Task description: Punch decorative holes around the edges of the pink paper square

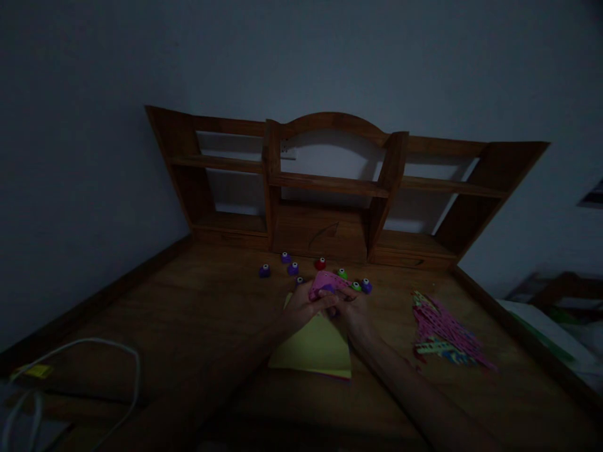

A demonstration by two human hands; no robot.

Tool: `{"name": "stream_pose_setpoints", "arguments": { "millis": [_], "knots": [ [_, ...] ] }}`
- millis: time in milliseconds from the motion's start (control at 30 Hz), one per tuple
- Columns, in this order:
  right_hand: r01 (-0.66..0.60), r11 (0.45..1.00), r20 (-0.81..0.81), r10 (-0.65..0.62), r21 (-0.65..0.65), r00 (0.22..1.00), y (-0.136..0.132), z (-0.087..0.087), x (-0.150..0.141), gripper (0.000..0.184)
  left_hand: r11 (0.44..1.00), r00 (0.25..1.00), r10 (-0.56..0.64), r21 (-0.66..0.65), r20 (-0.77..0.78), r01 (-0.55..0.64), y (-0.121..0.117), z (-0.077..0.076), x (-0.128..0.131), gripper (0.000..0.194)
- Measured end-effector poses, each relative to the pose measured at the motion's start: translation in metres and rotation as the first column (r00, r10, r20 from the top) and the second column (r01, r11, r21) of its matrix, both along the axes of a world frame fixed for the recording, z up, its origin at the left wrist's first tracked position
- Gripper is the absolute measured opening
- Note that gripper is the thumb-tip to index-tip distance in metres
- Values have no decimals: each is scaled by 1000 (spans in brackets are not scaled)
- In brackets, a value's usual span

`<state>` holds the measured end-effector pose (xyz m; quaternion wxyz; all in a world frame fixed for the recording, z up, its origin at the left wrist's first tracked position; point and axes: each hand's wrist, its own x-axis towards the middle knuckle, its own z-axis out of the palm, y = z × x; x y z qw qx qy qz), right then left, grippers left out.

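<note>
In the middle of the desk, my left hand (pixel 300 306) and my right hand (pixel 354 312) meet, fingers closed. Between them is a pink strip (pixel 325 277) with holes along it, bent into a loop. A small purple piece (pixel 328 289) shows at the fingertips, partly hidden by them; its kind is unclear in the dim light. Under the hands lies a stack of yellow paper (pixel 313 348). Small domed pieces with white eye-like tops stand just beyond: a red one (pixel 320 264), a green one (pixel 342 274) and several purple ones (pixel 293 269).
A pile of pink, yellow and blue strips (pixel 445 329) lies on the right of the wooden desk (pixel 198 301). A wooden shelf unit (pixel 330 186) stands along the back against the wall. At the left front a white cable (pixel 136 364) curves past a yellow item (pixel 38 371).
</note>
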<state>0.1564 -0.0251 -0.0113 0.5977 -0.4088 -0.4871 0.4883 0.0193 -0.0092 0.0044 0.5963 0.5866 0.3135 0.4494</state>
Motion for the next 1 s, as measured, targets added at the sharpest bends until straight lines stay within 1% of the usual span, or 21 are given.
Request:
{"name": "stream_pose_setpoints", "arguments": {
  "millis": [133, 200, 300, 367, 467, 600, 700, 800, 900, 1000],
  "knots": [
    [-24, 1000, 29, 23, 17, 999, 1, 1, 2, 29, 999, 999, -41, 23, -27, 41, -1, 2, -4, 40],
    [-32, 999, 3, 32, 4, 999, 3, 1, 3, 28, 998, 997, -63, 25, -50, 65, 0, 3, -7, 39],
    [-42, 999, -74, 40, -21, 996, 5, 3, 4, 34, 994, 995, -102, 24, -22, 103, 3, 5, -11, 52],
    [-80, 997, -112, 77, -20, 991, 4, 5, 4, 37, 992, 993, -120, 26, -15, 120, 4, 6, -12, 59],
    [-145, 989, -156, 141, -16, 978, 2, 7, 5, 39, 995, 992, -89, 36, -87, 93, 3, 8, -13, 59],
    [-194, 980, -199, 181, -49, 963, 2, 9, 8, 44, 994, 987, -63, 82, -147, 76, 2, 12, -15, 56],
    [-218, 973, -187, 201, -76, 962, 2, 10, 12, 39, 990, 982, -45, 123, -184, 69, 5, 13, -18, 51],
    [-247, 966, -173, 231, -74, 957, 1, 12, 17, 30, 992, 973, -28, 113, -228, 55, 7, 12, -20, 41],
    [-272, 961, -172, 259, -52, 950, 1, 12, 19, 27, 994, 974, -34, 96, -225, 57, 8, 11, -20, 42],
    [-282, 958, -149, 272, -47, 951, 1, 13, 19, 25, 987, 974, -41, 142, -223, 75, 9, 11, -21, 38]
  ]
}}
